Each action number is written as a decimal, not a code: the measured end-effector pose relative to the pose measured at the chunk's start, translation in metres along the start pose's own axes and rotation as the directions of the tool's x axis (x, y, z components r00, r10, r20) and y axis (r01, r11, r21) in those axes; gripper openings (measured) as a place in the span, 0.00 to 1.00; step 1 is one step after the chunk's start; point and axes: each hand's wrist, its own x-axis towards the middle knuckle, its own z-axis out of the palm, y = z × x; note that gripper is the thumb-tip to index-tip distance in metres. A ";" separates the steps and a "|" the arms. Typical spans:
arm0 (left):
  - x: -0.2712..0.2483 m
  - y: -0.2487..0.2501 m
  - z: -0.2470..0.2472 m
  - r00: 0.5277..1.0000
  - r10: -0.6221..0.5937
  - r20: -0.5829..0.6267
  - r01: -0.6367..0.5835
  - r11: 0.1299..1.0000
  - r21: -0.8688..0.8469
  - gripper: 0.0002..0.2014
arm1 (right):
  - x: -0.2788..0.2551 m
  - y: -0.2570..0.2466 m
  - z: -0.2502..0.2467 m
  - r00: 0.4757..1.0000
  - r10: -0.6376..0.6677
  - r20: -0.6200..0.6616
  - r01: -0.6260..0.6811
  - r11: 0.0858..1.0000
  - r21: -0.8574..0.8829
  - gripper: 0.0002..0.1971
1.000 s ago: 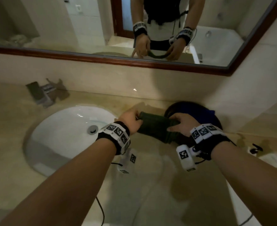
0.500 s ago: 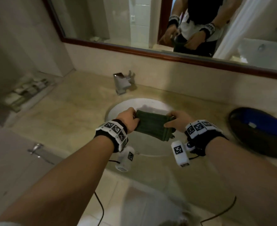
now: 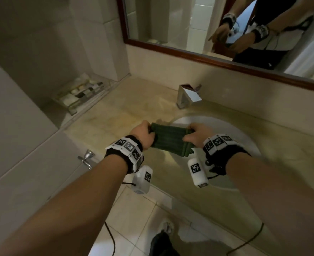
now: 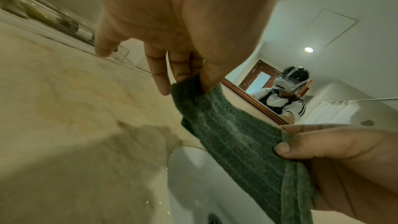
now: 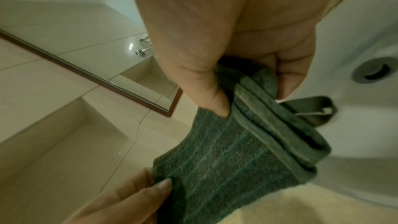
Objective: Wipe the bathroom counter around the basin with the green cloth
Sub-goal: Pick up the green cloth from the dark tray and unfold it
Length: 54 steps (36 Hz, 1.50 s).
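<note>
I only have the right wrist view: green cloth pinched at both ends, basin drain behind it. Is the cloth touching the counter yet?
Observer: No. The head view shows the green cloth held taut in the air between the left hand and the right hand, over the basin's left rim and clear of the counter.
Operator: What's on the counter left of the basin?
Observer: A clear tray of small toiletries, in the far-left corner by the wall.
Operator: And the faucet?
Observer: The chrome faucet stands behind the basin, beyond the cloth.
</note>
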 end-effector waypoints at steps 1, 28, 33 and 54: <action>0.004 -0.005 -0.003 1.000 -0.004 -0.003 0.004 1.000 -0.003 0.13 | 0.007 -0.005 0.002 1.000 0.005 0.013 -0.005 1.000 -0.013 0.11; 0.201 -0.051 -0.093 0.998 -0.028 0.056 0.031 0.997 -0.069 0.17 | 0.211 -0.099 0.013 0.992 0.103 0.069 -0.109 0.989 0.100 0.17; 0.232 -0.067 -0.110 0.996 -0.027 0.080 0.033 0.997 -0.067 0.12 | 0.232 -0.121 0.022 0.992 0.124 0.040 -0.128 0.980 0.152 0.15; 0.389 -0.136 -0.145 0.983 0.086 0.165 -0.103 0.989 0.103 0.18 | 0.350 -0.179 0.076 0.903 0.409 -0.132 -0.370 0.896 0.244 0.16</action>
